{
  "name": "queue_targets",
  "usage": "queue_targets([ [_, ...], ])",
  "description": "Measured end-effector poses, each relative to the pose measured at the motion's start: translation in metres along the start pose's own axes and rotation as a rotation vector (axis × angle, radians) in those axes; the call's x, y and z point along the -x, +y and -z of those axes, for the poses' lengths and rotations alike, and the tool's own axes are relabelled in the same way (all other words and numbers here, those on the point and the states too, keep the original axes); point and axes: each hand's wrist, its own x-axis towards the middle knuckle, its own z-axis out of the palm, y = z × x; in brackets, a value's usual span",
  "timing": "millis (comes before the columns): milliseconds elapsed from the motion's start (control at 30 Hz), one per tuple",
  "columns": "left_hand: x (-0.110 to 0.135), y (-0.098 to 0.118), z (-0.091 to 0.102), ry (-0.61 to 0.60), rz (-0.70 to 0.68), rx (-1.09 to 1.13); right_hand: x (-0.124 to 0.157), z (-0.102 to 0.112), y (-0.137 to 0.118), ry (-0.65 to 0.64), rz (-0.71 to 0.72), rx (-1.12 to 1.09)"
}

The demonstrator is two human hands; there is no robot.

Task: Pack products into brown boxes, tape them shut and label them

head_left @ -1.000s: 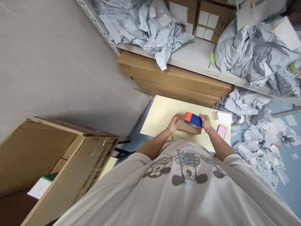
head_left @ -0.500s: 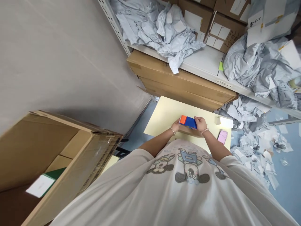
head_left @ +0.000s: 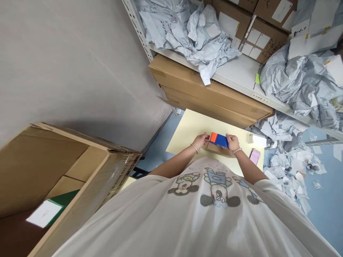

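Note:
A small brown cardboard box (head_left: 218,150) lies on the pale yellow table (head_left: 190,128) in front of me. Over its top sits an orange and blue tape dispenser (head_left: 219,139). My right hand (head_left: 232,142) is closed round the blue end of the dispenser. My left hand (head_left: 200,140) is closed at the box's left end, its fingertips touching the orange end of the dispenser. Both wrists wear thin bracelets.
A pink slip (head_left: 254,156) and a white card (head_left: 258,141) lie on the table's right side. Flat cardboard boxes (head_left: 203,92) are stacked under a white shelf (head_left: 235,73) heaped with grey mailer bags (head_left: 193,32). A large open carton (head_left: 61,178) stands at my left. Torn bags litter the blue floor (head_left: 324,192).
The dispenser has slid left along the top of the box, with my right hand on it. My left hand stays at the box's left end. The camera has shifted slightly.

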Motion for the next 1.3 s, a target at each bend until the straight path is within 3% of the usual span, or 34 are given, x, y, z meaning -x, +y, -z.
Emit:
queue_targets([
  [200, 0.015, 0.018, -0.009, 0.029, 0.088, 0.045, 0.002, 0.0, 0.001, 0.053, -0.011, 0.047],
  [333, 0.008, 0.021, -0.012, 0.021, 0.261, 0.167, 0.002, 0.001, 0.001, 0.036, -0.001, 0.046],
  [433, -0.001, 0.019, -0.018, 0.006, 0.315, 0.174, 0.001, 0.002, -0.001, 0.02, -0.008, 0.065],
  [600, -0.012, 0.016, -0.021, 0.035, 0.252, 0.139, -0.001, 0.005, -0.005, -0.015, 0.002, 0.107],
  [1000, -0.02, 0.013, 0.003, 0.159, 0.033, -0.027, -0.001, 0.02, -0.021, -0.144, 0.075, 0.084],
  [1133, -0.026, 0.007, 0.015, 0.202, -0.021, -0.106, 0.008, 0.035, -0.019, -0.139, 0.114, 0.16],
  [1300, -0.034, -0.005, 0.03, 0.255, -0.014, -0.204, 0.02, 0.069, -0.003, -0.14, 0.116, 0.305],
])
